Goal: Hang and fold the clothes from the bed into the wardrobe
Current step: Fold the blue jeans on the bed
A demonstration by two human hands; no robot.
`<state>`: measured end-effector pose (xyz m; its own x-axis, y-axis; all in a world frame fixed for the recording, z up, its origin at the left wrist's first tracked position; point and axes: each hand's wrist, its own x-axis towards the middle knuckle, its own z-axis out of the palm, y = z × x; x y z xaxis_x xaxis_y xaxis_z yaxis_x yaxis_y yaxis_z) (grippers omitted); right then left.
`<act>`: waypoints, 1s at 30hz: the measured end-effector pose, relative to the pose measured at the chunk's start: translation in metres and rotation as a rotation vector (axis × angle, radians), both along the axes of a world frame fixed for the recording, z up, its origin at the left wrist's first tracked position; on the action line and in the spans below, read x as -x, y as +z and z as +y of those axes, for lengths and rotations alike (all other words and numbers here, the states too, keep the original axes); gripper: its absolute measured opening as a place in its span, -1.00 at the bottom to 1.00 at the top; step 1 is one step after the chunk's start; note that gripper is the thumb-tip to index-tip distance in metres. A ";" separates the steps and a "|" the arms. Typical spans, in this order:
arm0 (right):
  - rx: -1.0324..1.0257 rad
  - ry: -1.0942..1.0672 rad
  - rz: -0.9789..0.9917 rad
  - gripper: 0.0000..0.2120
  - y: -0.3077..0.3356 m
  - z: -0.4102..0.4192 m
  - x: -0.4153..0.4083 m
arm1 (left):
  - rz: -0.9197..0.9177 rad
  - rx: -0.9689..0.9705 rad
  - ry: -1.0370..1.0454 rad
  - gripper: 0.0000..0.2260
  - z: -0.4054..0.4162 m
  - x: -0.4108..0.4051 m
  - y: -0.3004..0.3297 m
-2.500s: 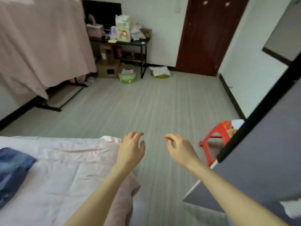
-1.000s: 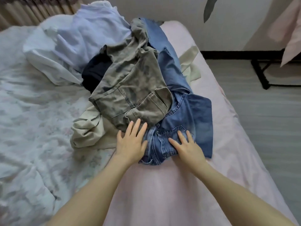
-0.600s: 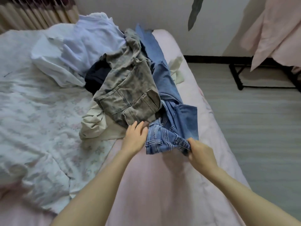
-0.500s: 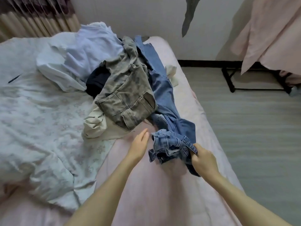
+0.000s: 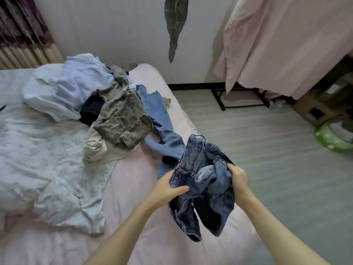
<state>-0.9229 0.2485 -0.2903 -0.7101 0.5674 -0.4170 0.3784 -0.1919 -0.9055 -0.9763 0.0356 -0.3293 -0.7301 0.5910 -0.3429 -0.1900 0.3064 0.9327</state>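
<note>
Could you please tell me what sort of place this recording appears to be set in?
Most likely a home bedroom: a bed with a pink sheet and white floral quilt, a pile of clothes including grey-green cargo trousers, and a maroon curtain in the corner.

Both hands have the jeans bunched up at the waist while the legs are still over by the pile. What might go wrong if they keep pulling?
The blue jeans, gripped by the left hand and right hand, have legs running under the olive trousers, so a pull may drag those along. The bunched waist may need regripping before folding.
</note>
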 end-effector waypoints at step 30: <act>-0.190 0.429 0.370 -0.39 0.197 0.088 -0.191 | 0.454 -0.043 0.015 -0.81 0.108 -0.120 0.223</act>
<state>-0.7321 0.3367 -0.0931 -0.9711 0.2380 -0.0177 0.0393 0.0863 -0.9955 -0.8567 0.1431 -0.1060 -0.8094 0.5859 0.0389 0.2371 0.2655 0.9345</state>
